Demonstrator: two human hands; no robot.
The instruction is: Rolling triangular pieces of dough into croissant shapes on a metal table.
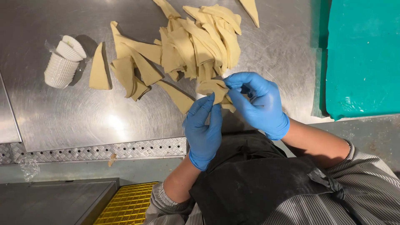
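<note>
Place: you're in a commercial bakery kitchen.
Signs: scratched steel worktable (62, 112) — cut dough triangles (196, 41) piled far, stacked paper baking cups (63, 62) left, your blue gloves and dark apron (250, 183).

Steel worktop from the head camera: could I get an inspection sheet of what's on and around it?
Surface: steel table, scuffed, shiny.
Job's things: folded dough piece held between both hands; pile of dough triangles behind it.
Clutter: stack of white fluted cups at the far left; one lone triangle beside it.
Hands: left hand and right hand in blue gloves, pinching the dough.
Cables: nothing seen.
Surroundings: teal mat on the right; yellow grid crate below; dark apron.
</note>
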